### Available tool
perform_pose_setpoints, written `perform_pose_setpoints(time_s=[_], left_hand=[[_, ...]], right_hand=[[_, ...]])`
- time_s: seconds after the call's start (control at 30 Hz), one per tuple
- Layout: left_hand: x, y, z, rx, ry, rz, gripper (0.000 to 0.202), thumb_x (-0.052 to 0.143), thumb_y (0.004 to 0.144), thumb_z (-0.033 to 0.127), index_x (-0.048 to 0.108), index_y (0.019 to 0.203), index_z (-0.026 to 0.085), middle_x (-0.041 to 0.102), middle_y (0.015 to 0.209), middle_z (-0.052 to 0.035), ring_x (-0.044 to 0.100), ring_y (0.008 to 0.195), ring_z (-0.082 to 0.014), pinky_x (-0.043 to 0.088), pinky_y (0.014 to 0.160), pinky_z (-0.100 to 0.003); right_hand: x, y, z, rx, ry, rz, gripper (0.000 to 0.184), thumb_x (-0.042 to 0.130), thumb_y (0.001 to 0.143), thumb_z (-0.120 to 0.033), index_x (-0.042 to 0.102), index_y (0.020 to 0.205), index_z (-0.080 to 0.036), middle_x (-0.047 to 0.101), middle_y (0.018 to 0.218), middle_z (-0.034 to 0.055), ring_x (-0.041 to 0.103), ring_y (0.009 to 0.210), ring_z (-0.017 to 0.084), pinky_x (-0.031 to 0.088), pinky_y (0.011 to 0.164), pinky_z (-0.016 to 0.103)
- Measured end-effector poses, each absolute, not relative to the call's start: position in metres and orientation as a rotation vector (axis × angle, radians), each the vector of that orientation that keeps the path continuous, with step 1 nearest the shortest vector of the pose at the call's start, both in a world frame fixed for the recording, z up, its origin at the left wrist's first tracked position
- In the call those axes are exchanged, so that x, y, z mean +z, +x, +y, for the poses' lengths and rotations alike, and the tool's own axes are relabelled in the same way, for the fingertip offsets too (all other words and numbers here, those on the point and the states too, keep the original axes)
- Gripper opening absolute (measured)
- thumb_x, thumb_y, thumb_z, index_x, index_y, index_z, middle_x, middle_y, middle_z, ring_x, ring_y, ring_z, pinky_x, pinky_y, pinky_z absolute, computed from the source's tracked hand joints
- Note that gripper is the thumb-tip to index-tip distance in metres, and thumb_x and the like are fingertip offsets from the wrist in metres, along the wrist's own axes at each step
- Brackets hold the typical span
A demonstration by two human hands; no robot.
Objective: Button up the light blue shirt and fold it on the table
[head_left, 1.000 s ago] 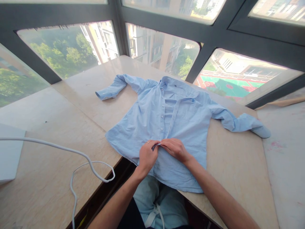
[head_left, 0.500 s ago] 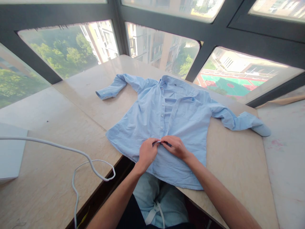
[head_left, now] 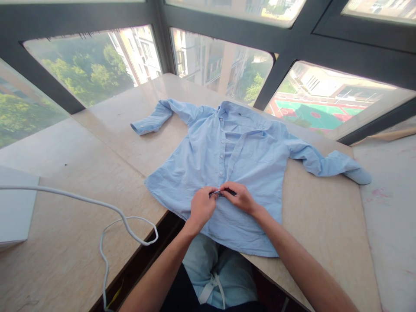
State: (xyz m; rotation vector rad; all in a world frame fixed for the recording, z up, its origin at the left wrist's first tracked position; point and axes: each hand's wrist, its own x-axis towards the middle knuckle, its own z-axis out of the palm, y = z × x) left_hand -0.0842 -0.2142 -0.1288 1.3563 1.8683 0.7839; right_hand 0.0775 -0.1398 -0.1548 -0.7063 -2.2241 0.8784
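A light blue button-up shirt point(head_left: 182, 169) lies spread on the stone-look tabletop point(head_left: 321, 212), collar away from me and sleeves out to both sides. Its upper front gapes, with several white buttons showing along one edge. Low on the front placket, my left hand point(head_left: 204, 206) pinches the fabric. Close against it, my right hand point(head_left: 238, 197) pinches the same spot from the other side. Both sets of fingertips nearly touch, and whatever button lies between them is hidden. The lower hem hangs near the table's edge above my lap.
A white cable point(head_left: 110, 208) loops across the table at left, near a white box-like object point(head_left: 16, 208). A dark gap runs along the table's front edge. Window frames point(head_left: 208, 21) border the back, and a pale surface point(head_left: 390, 208) lies at right.
Both hands stay at the same place on the placket. The right fingers have shifted slightly; the shirt lies as before.
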Motion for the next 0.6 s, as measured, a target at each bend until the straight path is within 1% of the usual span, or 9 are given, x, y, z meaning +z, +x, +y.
perform_pose_setpoints(time_s=[0.2, 0.4, 0.53, 0.6], left_hand=[[-0.1284, -0.0783, -0.2185, 0.732, 1.469, 1.953, 0.020, 0.058, 0.089, 0.016, 0.073, 0.102, 0.021, 0.074, 0.103, -0.0070, 0.067, 0.099, -0.0239, 0.048, 0.086, -0.033], [-0.1293, -0.0754, -0.2199, 0.682, 1.513, 2.003, 0.021, 0.056, 0.091, 0.017, 0.071, 0.105, 0.020, 0.073, 0.104, -0.0079, 0.067, 0.098, -0.0242, 0.047, 0.084, -0.033], [-0.1292, -0.0760, -0.2200, 0.683, 1.536, 1.993, 0.020, 0.056, 0.092, 0.017, 0.071, 0.105, 0.020, 0.073, 0.102, -0.0076, 0.067, 0.098, -0.0233, 0.048, 0.084, -0.032], [-0.1292, -0.0760, -0.2210, 0.697, 1.534, 1.992, 0.019, 0.056, 0.091, 0.017, 0.070, 0.104, 0.021, 0.073, 0.103, -0.0070, 0.067, 0.098, -0.0228, 0.048, 0.084, -0.031]], right_hand=[[-0.1542, 0.0763, -0.1418, 0.867, -0.746, -2.225, 0.012, 0.056, 0.094, -0.022, 0.067, 0.091, -0.020, 0.072, 0.081, 0.0033, 0.067, 0.073, 0.017, 0.054, 0.071, 0.028], [-0.1547, 0.0723, -0.1445, 0.926, -0.833, -2.188, 0.007, 0.058, 0.091, -0.020, 0.065, 0.089, -0.020, 0.070, 0.079, 0.0017, 0.065, 0.068, 0.015, 0.053, 0.065, 0.025], [-0.1549, 0.0721, -0.1450, 0.920, -0.817, -2.189, 0.008, 0.057, 0.093, -0.021, 0.065, 0.092, -0.021, 0.071, 0.082, 0.0025, 0.066, 0.071, 0.016, 0.054, 0.066, 0.026], [-0.1543, 0.0740, -0.1451, 0.898, -0.792, -2.212, 0.009, 0.057, 0.094, -0.022, 0.066, 0.095, -0.021, 0.071, 0.084, 0.0030, 0.067, 0.073, 0.016, 0.055, 0.068, 0.027]])
